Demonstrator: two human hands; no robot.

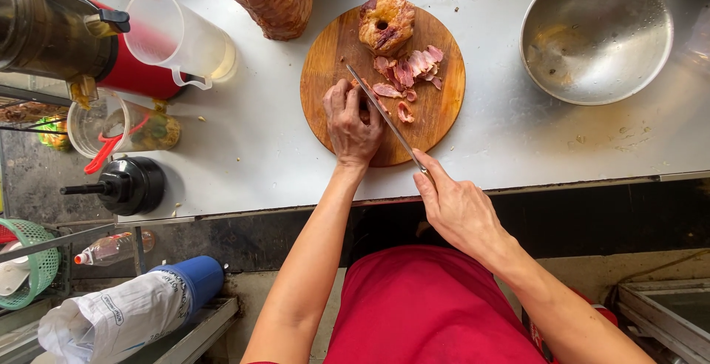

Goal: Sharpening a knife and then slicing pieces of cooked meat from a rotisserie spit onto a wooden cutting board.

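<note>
Two hands work: left hand [352, 122] pinches meat [364, 106] on the board [333, 53], right hand [458, 205] grips the knife [384, 116].

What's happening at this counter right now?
A person in a red apron is slicing meat on a round wooden board. The right hand holds a long knife, its blade angled across the board. The left hand presses down on a piece being cut. Thin pink slices lie beside a larger browned chunk. A metal bowl sits to the right.

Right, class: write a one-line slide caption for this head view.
Left hand steadies meat while right hand slices it with a knife on a round wooden board.
</note>
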